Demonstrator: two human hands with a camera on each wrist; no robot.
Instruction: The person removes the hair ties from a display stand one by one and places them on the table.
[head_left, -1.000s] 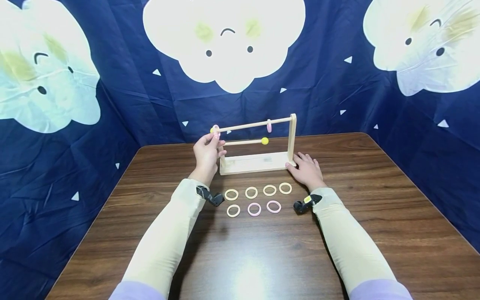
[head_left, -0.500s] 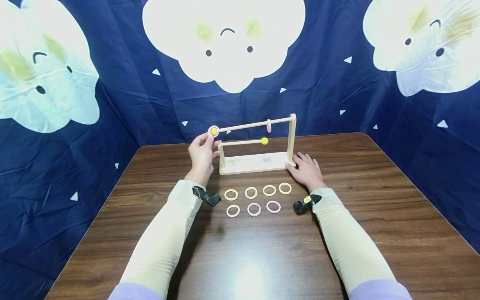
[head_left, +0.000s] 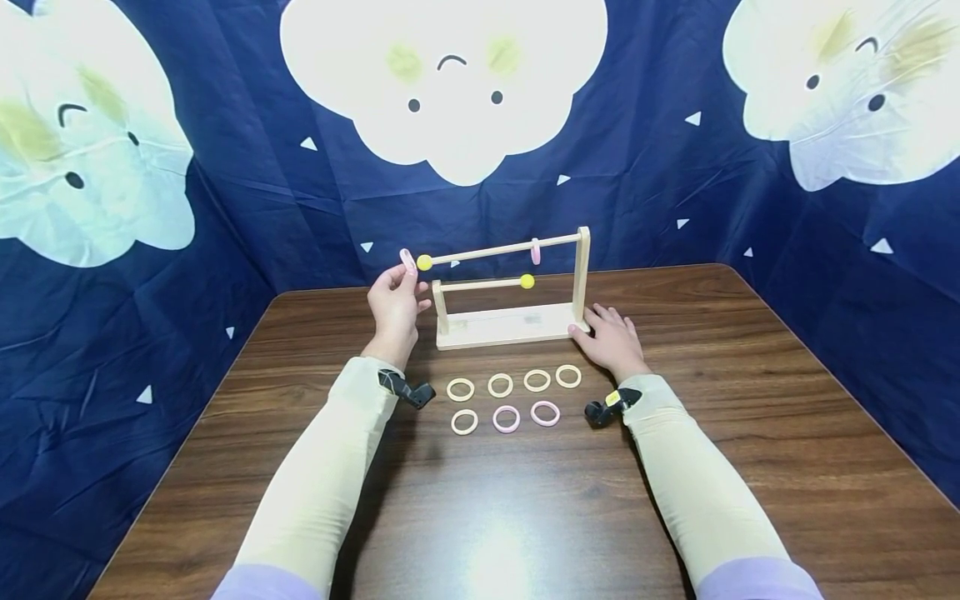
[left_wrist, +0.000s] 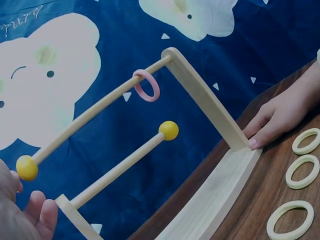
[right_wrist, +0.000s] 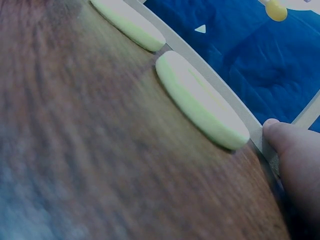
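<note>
My left hand (head_left: pixel 393 312) pinches a pink ring (head_left: pixel 407 259) between thumb and fingers, just left of the yellow ball (head_left: pixel 424 262) that tips the upper rod of a wooden stand (head_left: pixel 510 327). That ring stands apart from the ball; in the left wrist view it is out of sight. Another pink ring (left_wrist: pixel 147 86) hangs on the upper rod near the tall post. The lower rod (left_wrist: pixel 120 167), ending in a yellow ball too, carries nothing. My right hand (head_left: pixel 611 342) rests at the stand's right end, thumb touching the base and fingers stretched out beside it.
In front of the stand, several pale yellow rings (head_left: pixel 500 396) and two pink-purple rings (head_left: pixel 506 431) lie flat in two rows on the brown wood table (head_left: pixel 675 333). Behind the table hangs a dark blue cloth (head_left: pixel 247 167) printed with white clouds.
My left hand has moved left with the pink ring, from around the upper rod's tip, past the yellow ball and off its end. The right hand stays in place.
</note>
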